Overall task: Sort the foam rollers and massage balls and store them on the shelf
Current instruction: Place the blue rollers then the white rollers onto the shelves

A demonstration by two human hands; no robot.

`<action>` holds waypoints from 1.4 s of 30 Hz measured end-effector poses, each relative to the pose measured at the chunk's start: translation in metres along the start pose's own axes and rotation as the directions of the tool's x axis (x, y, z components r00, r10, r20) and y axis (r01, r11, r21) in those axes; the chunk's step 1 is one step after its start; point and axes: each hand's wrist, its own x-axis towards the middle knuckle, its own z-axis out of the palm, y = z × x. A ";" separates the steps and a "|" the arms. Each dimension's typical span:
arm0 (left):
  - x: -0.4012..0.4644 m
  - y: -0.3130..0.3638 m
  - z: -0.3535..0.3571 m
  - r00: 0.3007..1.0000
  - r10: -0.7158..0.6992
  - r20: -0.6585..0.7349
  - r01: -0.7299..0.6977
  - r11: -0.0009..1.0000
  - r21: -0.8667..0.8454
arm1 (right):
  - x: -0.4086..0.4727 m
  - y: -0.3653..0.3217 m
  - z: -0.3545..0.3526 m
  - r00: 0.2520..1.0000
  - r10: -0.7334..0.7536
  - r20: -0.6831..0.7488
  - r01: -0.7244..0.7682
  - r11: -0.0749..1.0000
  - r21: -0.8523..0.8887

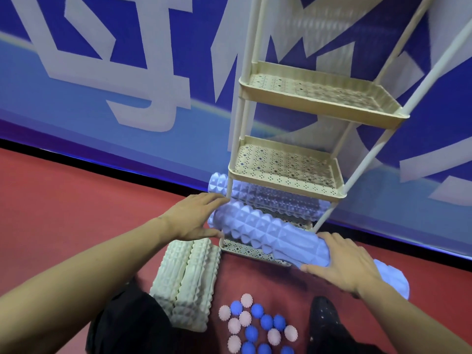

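- Scattered on the red floor (63, 213) nearest the camera: pink and blue spiky massage balls (258, 325), beside two white foam rollers (186, 279) lying side by side.
- Held between both hands at the shelf's bottom tray (245, 250): a blue foam roller (268, 236), left hand (196, 218) flat against its end, grip open; right hand (342, 261) curled over its near end.
- Behind, already on that tray: a second blue roller (268, 198).
- Above, two cream shelf tiers (319, 103).
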 end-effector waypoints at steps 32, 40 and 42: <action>0.083 -0.070 0.055 0.839 -0.532 0.116 0.483 0.628 -0.610 | 0.141 -0.060 0.008 0.992 0.118 -0.034 -0.116 0.992 0.051; 0.098 -0.085 0.057 0.763 -0.634 0.129 0.585 0.590 -0.557 | 0.174 -0.079 0.010 0.995 0.084 0.050 -0.086 0.995 0.051; 0.098 -0.086 0.058 0.763 -0.631 0.142 0.593 0.594 -0.544 | 0.177 -0.078 0.012 0.994 0.073 0.075 -0.076 0.996 0.039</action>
